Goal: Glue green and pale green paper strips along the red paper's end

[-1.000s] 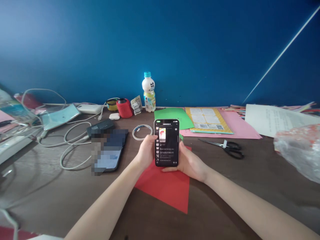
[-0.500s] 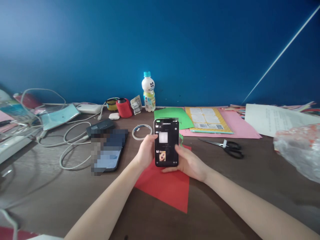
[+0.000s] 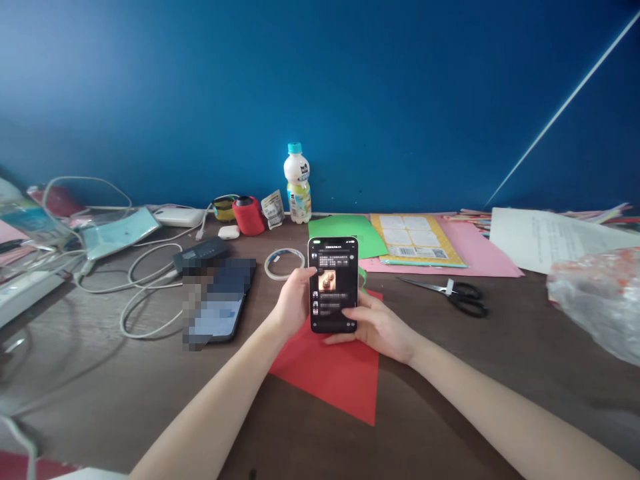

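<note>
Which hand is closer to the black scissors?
The right hand. It grips the right edge of the phone, just left of the scissors. The left hand grips the other edge, farther from them.

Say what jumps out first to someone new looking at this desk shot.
A lit phone stands out mid-frame, held upright in the left hand and right hand above a red paper sheet lying on the dark desk. Behind it a deep blue wall fills the upper half, with a small drink bottle standing at its foot. Black-handled scissors lie to the right of the hands.
</note>
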### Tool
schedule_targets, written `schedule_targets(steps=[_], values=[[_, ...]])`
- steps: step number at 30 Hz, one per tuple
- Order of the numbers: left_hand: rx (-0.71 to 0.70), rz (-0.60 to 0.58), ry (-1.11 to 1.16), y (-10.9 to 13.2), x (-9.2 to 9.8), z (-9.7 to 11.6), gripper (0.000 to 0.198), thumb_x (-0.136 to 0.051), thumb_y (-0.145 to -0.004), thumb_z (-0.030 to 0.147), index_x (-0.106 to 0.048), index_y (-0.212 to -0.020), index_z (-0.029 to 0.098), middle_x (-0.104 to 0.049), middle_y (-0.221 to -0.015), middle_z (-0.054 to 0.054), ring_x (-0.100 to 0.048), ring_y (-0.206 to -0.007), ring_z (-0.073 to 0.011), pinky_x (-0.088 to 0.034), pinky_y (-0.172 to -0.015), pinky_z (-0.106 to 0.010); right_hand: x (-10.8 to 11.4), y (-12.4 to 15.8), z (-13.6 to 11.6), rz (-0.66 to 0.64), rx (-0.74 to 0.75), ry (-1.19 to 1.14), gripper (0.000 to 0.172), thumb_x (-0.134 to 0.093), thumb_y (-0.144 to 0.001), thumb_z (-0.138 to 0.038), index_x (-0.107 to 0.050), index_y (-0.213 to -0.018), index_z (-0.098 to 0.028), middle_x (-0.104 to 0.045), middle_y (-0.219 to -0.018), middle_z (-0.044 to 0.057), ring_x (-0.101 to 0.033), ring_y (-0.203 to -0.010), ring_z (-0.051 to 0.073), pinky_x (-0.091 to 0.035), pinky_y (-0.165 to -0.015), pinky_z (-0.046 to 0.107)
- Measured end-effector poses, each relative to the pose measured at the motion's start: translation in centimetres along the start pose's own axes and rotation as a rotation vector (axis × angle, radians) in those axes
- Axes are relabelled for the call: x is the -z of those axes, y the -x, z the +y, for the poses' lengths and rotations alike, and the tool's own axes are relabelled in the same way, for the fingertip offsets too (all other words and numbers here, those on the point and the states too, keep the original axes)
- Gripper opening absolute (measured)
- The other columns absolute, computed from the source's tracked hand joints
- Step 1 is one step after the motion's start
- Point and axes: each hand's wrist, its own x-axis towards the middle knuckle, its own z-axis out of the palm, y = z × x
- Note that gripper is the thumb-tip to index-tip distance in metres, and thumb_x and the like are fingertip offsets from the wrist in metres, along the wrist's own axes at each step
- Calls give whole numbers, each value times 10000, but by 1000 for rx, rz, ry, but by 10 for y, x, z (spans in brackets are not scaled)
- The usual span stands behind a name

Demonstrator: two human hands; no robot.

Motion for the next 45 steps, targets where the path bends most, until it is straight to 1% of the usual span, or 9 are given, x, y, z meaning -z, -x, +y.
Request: schedule_targets(steps=[4, 8, 10, 12, 15, 20, 27, 32, 45], values=[[0, 49, -32, 0, 0, 0, 304, -439, -698, 310, -654, -752, 102, -680, -658, -87, -630, -735, -250, -460, -685, -328, 0, 1, 0, -22, 27, 46, 515, -551, -640, -6, -506, -1096, -243, -625, -1035, 29, -610, -953, 223, -444, -868, 532], [12, 71, -23, 0, -2, 1, 297, -427, -700, 306, -648, -726, 109, -680, -669, -86, -625, -761, -255, -456, -708, -338, 2, 1, 1, -38, 26, 59, 510, -576, -649, -15, -504, -1099, -245, -613, -1058, 34, -605, -961, 222, -436, -880, 526], [1, 51, -13, 0, -2, 1, 295, -433, -696, 305, -646, -745, 107, -682, -685, -83, -624, -776, -255, -453, -721, -337, 2, 1, 1, -31, 15, 39, 435, -602, -712, -121, -497, -1115, -246, -614, -1063, 44, -606, -960, 224, -445, -867, 517], [-19, 30, -14, -1, -1, 0, 295, -439, -697, 306, -645, -767, 106, -684, -703, -79, -623, -789, -254, -449, -733, -335, 3, 0, 1, -51, 0, 2, 362, -539, -807, -350, -486, -1148, -240, -608, -1092, 71, -597, -981, 236, -452, -851, 515], [-41, 22, -36, -1, 1, -1, 293, -443, -707, 313, -646, -774, 113, -687, -727, -73, -621, -803, -254, -446, -742, -334, 2, -1, 0, -108, -3, -24, 502, -348, -838, -573, -468, -1189, -234, -582, -1154, 101, -568, -1037, 255, -440, -858, 523], [-48, -24, -49, 0, 3, -1, 328, -450, -722, 334, -646, -851, 105, -690, -780, -84, -617, -825, -263, -446, -743, -342, 0, 1, -1, -32, 2, -7, 304, -505, -841, -313, -497, -1137, -243, -593, -1133, 71, -598, -993, 247, -445, -852, 535], [-39, -50, -27, 0, 3, -2, 332, -444, -736, 344, -644, -849, 104, -689, -786, -89, -617, -834, -267, -447, -742, -351, 0, 2, -1, -57, 30, 32, 378, -546, -738, -89, -505, -1091, -218, -614, -1072, 54, -609, -969, 239, -468, -843, 514], [-44, -85, -47, -1, 5, -3, 348, -474, -714, 376, -640, -842, 97, -686, -807, -98, -613, -841, -279, -447, -735, -352, 2, 2, 0, -62, 33, 39, 432, -522, -701, -34, -494, -1090, -218, -628, -1027, 45, -617, -941, 214, -488, -826, 487], [-66, -42, -24, -1, 1, 0, 268, -479, -690, 330, -628, -743, 113, -684, -776, -86, -611, -835, -277, -438, -743, -351, 2, 2, 1, -67, 38, 65, 473, -513, -678, -21, -485, -1098, -237, -614, -1039, 34, -615, -938, 204, -495, -819, 478]])
